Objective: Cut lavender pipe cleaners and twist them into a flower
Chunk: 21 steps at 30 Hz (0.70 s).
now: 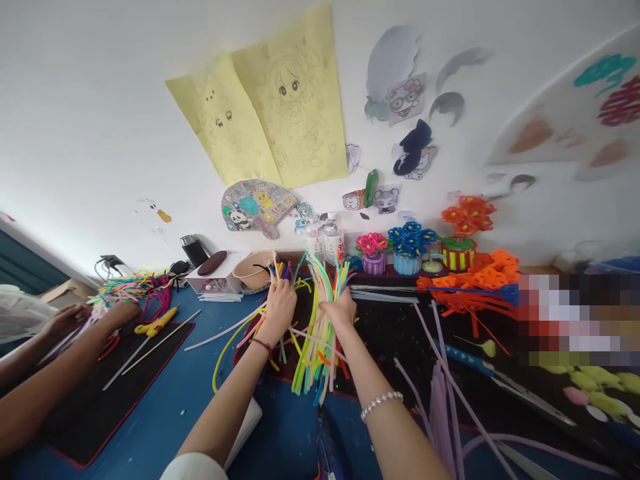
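Note:
My left hand (279,308) is closed around a bunch of mixed-colour pipe cleaners (281,272), with dark, purple and orange ends poking out above the fist. Just to its right, my right hand (341,311) grips a larger bundle of pipe cleaners (315,353), mostly yellow, green, white and pale purple. Both bunches are above a dark mat, and several loose stems stick out sideways between and below the hands. A yellow pipe cleaner (220,357) curves down at the left. My palms and the inner stems are hidden by my fingers.
At left, another person's hands (67,319) work by a pipe cleaner pile (133,285). A yellow glue gun (159,323) lies nearby. Purple pipe cleaners (440,413) and a blue-handled tool (470,360) lie right. Flower pots (407,257) and bottles (332,240) line the wall.

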Each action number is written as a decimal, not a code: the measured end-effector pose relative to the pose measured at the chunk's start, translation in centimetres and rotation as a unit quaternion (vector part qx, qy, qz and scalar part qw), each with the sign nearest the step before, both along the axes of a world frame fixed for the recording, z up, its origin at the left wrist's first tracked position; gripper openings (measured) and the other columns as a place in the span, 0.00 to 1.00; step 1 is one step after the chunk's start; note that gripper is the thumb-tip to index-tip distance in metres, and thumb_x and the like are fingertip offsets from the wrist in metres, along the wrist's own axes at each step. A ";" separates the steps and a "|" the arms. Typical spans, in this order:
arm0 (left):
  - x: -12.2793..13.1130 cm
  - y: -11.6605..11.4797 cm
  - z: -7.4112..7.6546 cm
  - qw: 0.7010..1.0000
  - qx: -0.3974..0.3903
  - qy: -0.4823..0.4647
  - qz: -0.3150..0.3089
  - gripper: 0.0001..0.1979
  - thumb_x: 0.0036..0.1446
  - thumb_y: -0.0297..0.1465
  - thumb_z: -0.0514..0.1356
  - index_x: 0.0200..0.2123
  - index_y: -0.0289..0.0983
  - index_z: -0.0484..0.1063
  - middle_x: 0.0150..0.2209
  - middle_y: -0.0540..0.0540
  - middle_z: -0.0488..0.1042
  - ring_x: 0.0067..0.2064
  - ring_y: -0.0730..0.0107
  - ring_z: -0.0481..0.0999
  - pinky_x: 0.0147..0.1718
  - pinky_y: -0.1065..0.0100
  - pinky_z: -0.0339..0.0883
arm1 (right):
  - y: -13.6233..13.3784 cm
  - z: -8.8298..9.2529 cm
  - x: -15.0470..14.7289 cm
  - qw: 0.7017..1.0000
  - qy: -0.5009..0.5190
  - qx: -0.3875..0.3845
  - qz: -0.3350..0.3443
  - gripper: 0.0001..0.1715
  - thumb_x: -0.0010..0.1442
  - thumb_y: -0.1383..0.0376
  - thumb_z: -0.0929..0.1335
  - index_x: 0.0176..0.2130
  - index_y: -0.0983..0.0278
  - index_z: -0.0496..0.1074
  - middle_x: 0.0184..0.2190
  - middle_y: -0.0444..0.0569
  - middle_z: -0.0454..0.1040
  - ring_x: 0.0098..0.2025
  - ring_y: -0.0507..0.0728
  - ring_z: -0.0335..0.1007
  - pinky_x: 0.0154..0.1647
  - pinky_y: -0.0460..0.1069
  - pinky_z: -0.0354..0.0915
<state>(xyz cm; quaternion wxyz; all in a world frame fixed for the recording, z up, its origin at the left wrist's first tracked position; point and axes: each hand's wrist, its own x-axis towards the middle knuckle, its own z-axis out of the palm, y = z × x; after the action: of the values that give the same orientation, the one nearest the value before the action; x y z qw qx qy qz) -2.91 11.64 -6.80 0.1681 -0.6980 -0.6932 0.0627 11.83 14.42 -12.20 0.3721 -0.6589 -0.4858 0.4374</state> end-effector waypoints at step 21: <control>1.3 -2.9 8.2 0.889 0.182 -0.420 0.007 0.15 0.59 0.40 0.50 0.34 0.35 0.70 0.29 0.47 0.77 0.31 0.72 0.75 0.30 0.74 0.66 | 0.2 -0.4 0.1 0.999 0.044 -0.001 -0.012 0.31 0.34 0.64 0.75 0.41 0.59 0.67 0.33 0.50 0.77 0.40 0.67 0.76 0.40 0.55 0.69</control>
<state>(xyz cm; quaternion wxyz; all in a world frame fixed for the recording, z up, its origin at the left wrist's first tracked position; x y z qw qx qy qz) -1.60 8.69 1.36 -0.0152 -0.6117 -0.7031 -0.3622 11.92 14.66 -12.62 0.3976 -0.6453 -0.4606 0.4619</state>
